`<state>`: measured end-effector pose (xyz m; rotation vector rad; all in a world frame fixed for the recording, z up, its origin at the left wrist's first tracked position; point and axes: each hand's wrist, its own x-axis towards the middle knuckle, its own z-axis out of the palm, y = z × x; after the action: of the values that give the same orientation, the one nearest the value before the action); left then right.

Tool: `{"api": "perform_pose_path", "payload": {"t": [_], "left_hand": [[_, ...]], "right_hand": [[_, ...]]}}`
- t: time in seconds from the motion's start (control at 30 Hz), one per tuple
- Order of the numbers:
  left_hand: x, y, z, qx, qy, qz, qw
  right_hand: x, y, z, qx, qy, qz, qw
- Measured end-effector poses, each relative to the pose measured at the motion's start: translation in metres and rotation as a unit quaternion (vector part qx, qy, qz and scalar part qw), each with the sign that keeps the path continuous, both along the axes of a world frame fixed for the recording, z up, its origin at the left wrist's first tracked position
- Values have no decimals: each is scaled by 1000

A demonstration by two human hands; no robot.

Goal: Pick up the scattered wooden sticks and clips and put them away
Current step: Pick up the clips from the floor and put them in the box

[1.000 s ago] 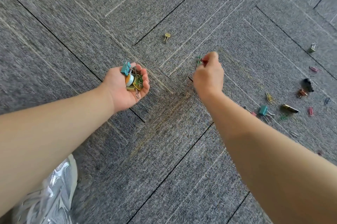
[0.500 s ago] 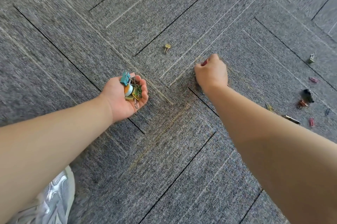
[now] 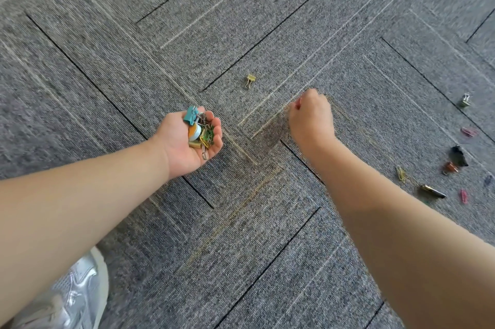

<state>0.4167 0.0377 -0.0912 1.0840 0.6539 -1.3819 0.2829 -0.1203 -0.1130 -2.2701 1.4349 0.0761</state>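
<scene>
My left hand (image 3: 179,149) is palm up over the grey carpet, its curled fingers cupping a pile of clips (image 3: 200,132): a teal binder clip, green and silver paper clips, and a round orange-and-white piece. My right hand (image 3: 312,121) is curled into a fist to the right. A bit of a red clip (image 3: 298,106) shows at its fingertips, and the rest of what it holds is hidden. A gold binder clip (image 3: 250,80) lies on the carpet just beyond and between the hands. No wooden sticks are in view.
Several loose clips lie at the right: a yellow paper clip (image 3: 401,173), a dark metallic clip (image 3: 431,191), a black clip (image 3: 458,156), pink paper clips (image 3: 468,131) and a silver-green binder clip (image 3: 464,101). My silver shoe (image 3: 69,296) is at the bottom left.
My right hand closed from a fingertip pinch on a green and a red clip into a fist, hiding the green one. The left hand stayed cupped around its pile.
</scene>
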Motion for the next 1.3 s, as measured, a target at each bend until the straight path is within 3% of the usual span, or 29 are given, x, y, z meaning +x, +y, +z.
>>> {"api": "perform_pose_path", "payload": {"t": [0.13,0.3,0.4,0.57,0.7,0.8,0.9,0.97,1.13,1.3], "left_hand": [[10,-2,-3,-1,-3,-2,1000],[21,-9,-7,5,-7,5,1000],[29,-13,-8,13,-19,9,1000],[31,-19,6,11,-24,16,1000],[14,-22,24,-6,-37,30,999],[-21,-27,47,19,-56,-23,998],[-67,-32,84,1,-51,-51,997],[-103,-38,118,-22,-36,-63,997],[-213,-43,234,-60,-32,-159,985],[-333,9,417,-114,-55,-237,963]], "right_hand": [[12,-4,2,19,-95,-55,994],[58,0,5,124,-172,-50,976],[86,6,2,179,-145,-31,973],[95,4,-3,167,-65,22,984],[63,5,8,203,-77,-23,976],[7,7,32,221,-159,-113,956],[-50,17,82,243,-278,-263,891],[-92,22,123,239,-322,-310,862],[-231,38,269,173,-339,-330,864],[-375,119,479,166,-417,-372,813]]}}
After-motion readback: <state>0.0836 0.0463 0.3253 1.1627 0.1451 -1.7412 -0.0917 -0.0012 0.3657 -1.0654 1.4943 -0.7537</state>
